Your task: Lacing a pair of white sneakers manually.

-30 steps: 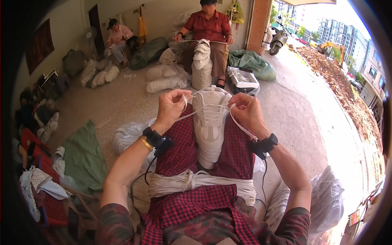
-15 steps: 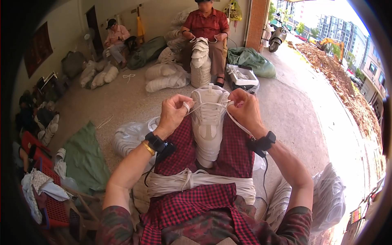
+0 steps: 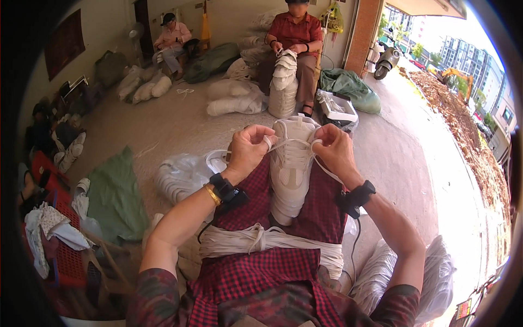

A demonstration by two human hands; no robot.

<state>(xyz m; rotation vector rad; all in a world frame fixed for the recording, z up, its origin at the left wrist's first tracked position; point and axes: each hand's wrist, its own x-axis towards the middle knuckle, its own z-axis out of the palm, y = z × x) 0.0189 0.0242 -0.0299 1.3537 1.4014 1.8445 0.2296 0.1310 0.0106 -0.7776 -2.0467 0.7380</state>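
A white laced sneaker (image 3: 290, 170) tops a stack of nested shoe uppers standing between my knees, its tongue pointing away from me. My left hand (image 3: 251, 153) pinches one end of the white shoelace (image 3: 283, 144) at the left of the collar. On the other side, my right hand (image 3: 334, 154) is closed on the lace's other part, with a length trailing down along the wrist. Lace strands cross over the upper between both hands. A thick bundle of white shoelaces (image 3: 229, 243) is tied across my lap, over a red checked apron (image 3: 261, 270).
Clear plastic bags of uppers lie left (image 3: 180, 177) and right (image 3: 376, 272) of me. A green sheet (image 3: 117, 196) and a red plastic chair (image 3: 68, 240) are at left. Ahead, a person in red (image 3: 297, 32) works on another shoe stack. A white box (image 3: 339, 106) stands nearby.
The whole view has shifted, so the scene sits lower and further right. Both my hands still hold the lace. The person in red has brought both hands in to their shoe stack.
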